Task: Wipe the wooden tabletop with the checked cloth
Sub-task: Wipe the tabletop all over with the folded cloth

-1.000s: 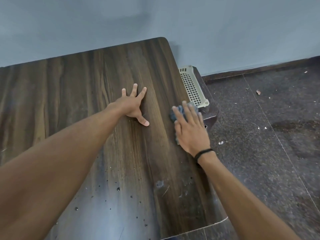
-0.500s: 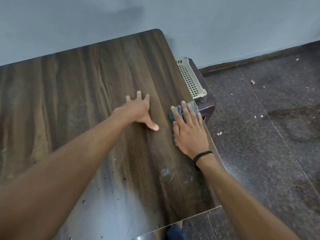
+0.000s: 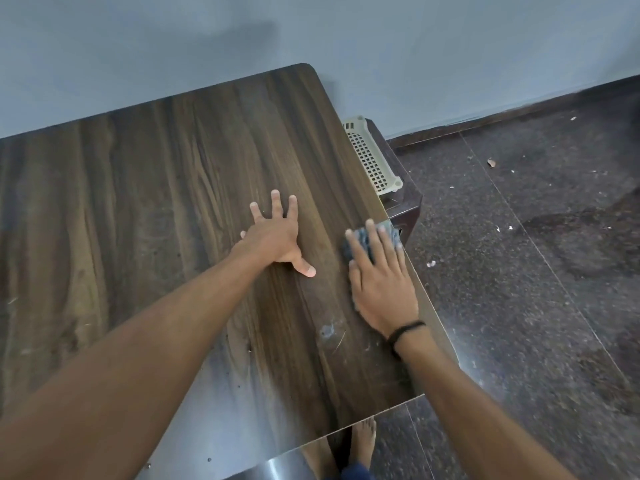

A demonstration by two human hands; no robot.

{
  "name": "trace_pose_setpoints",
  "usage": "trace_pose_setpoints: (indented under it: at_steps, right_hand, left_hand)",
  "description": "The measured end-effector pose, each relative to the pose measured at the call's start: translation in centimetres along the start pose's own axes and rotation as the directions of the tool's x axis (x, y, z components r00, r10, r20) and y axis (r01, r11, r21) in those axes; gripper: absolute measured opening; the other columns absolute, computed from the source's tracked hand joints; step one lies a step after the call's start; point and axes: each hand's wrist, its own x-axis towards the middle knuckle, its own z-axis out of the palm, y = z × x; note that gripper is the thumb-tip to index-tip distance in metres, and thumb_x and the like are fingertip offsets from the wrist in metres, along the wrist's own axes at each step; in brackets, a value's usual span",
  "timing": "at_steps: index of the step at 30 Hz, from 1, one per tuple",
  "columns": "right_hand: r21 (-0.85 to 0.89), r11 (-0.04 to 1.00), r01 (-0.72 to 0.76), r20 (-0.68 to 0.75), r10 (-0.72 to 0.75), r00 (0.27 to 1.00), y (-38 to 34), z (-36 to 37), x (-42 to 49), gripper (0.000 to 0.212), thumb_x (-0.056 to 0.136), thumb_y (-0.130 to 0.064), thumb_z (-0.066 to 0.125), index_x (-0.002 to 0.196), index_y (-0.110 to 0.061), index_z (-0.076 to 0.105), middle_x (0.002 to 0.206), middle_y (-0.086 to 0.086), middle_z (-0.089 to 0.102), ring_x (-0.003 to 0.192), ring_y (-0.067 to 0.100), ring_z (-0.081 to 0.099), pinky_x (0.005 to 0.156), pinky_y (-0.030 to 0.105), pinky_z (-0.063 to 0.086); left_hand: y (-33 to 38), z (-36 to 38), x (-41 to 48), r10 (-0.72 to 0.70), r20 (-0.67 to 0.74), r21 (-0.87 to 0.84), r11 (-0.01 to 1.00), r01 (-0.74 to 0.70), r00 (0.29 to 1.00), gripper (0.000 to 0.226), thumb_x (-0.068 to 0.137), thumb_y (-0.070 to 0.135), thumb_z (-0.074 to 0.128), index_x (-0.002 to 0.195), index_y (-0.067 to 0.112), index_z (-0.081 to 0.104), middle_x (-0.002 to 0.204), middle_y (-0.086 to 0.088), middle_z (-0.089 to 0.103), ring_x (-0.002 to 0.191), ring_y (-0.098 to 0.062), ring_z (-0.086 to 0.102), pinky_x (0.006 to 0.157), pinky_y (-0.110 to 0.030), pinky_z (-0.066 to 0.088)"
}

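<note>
The dark wooden tabletop [image 3: 166,209] fills the left and middle of the head view. My right hand [image 3: 382,282] lies flat near the table's right edge, its straight fingers pressing the grey-blue checked cloth [image 3: 360,237], which is bunched and mostly hidden under them. My left hand [image 3: 277,237] rests flat on the bare wood just left of it, fingers spread and thumb out. A pale smudge [image 3: 327,330] and small dark specks mark the wood nearer to me.
A cream perforated plastic basket [image 3: 372,157] sits on a low dark stand [image 3: 408,202] right beside the table's right edge. A grey wall runs behind the table. Dark speckled floor [image 3: 519,271] with bits of debris lies to the right. A bare foot [image 3: 362,441] shows below the near edge.
My right hand has stayed on the cloth near the right edge, shifting slightly toward me. My left hand has slid a little toward me too. The view has tilted down, showing the near edge.
</note>
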Motion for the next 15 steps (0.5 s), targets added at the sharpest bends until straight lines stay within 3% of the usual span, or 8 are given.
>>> trace_pose_setpoints:
  at_steps: [2, 6, 10, 14, 15]
  right_hand:
    - [0.001, 0.999, 0.051, 0.012, -0.051, 0.999, 1.7, -0.4, -2.3, 0.053, 0.105, -0.032, 0.03, 0.158, -0.028, 0.032, 0.168, 0.004, 0.02, 0.156, 0.021, 0.011, 0.126, 0.047, 0.016]
    - [-0.011, 0.979, -0.204, 0.031, 0.205, 0.978, 0.4, -1.0, 0.8, 0.055, 0.106, -0.03, 0.029, 0.161, -0.025, 0.025, 0.17, 0.009, 0.012, 0.157, 0.027, 0.005, 0.126, 0.051, 0.01]
    - [-0.051, 0.998, 0.024, 0.05, -0.021, 0.999, 1.2, -0.7, -3.1, 0.054, 0.107, -0.034, 0.027, 0.161, -0.028, 0.025, 0.17, 0.005, 0.013, 0.157, 0.022, 0.004, 0.127, 0.047, 0.007]
    - [-0.05, 0.974, -0.221, 0.047, 0.223, 0.974, 1.8, -1.5, -0.8, 0.056, 0.107, -0.032, 0.029, 0.162, -0.025, 0.021, 0.169, 0.012, 0.011, 0.157, 0.03, 0.005, 0.126, 0.05, 0.005]
    - [-0.066, 0.976, -0.207, 0.05, 0.21, 0.976, 1.0, -1.2, -1.2, 0.057, 0.107, -0.032, 0.028, 0.162, -0.024, 0.02, 0.169, 0.013, 0.01, 0.157, 0.03, 0.004, 0.126, 0.049, 0.003]
  left_hand:
    - [-0.1, 0.0, -0.1, 0.007, -0.025, 0.003, 1.0, -0.007, 1.0, 0.153, 0.055, 0.055, 0.088, 0.148, 0.026, -0.028, 0.153, -0.002, -0.039, 0.141, -0.046, -0.024, 0.112, -0.067, 0.02]
    - [-0.2, -0.5, 0.0, -0.023, -0.02, 0.019, 1.0, 0.024, 1.0, 0.153, 0.054, 0.056, 0.088, 0.148, 0.027, -0.029, 0.154, -0.002, -0.038, 0.141, -0.046, -0.023, 0.111, -0.067, 0.02]
    - [-0.2, 0.1, 0.4, -0.022, -0.033, 0.044, 0.999, 0.024, 0.999, 0.153, 0.053, 0.058, 0.088, 0.148, 0.029, -0.029, 0.154, 0.0, -0.038, 0.142, -0.045, -0.023, 0.112, -0.066, 0.02]
    - [0.1, -0.4, 0.4, -0.046, -0.01, 0.059, 0.997, 0.046, 0.999, 0.155, 0.052, 0.061, 0.087, 0.147, 0.026, -0.031, 0.154, -0.006, -0.037, 0.14, -0.05, -0.022, 0.114, -0.065, 0.014]
    - [0.2, -0.4, 0.3, -0.05, -0.002, 0.06, 0.997, 0.05, 0.999, 0.155, 0.052, 0.061, 0.086, 0.147, 0.025, -0.031, 0.154, -0.007, -0.037, 0.14, -0.051, -0.021, 0.114, -0.064, 0.014]
